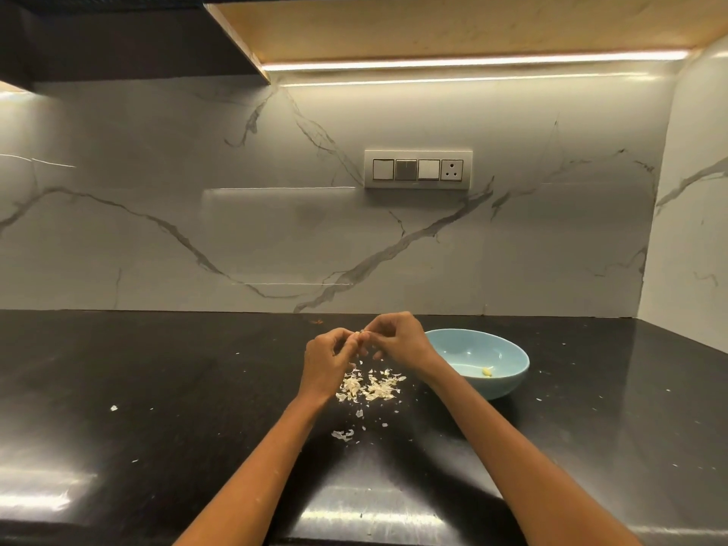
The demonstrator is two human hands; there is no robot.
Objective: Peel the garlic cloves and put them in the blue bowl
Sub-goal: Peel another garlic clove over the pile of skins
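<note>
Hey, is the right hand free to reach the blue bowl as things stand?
Probably yes. The right hand sits just left of the blue bowl, with nothing between them; both hands pinch a garlic clove, so the left hand must let go first.

Both hands meet above the black counter (165, 388): left hand (329, 358) and right hand (398, 336) pinch a garlic clove (360, 333); skins (370, 384) lie beneath, blue bowl (508, 382) just right.

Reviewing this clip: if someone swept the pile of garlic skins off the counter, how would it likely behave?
The garlic skins look thin and flaky, so probably very light and apt to scatter. Stray flecks already dot the black counter, suggesting they drift easily. They would likely crumple rather than hold shape.
</note>
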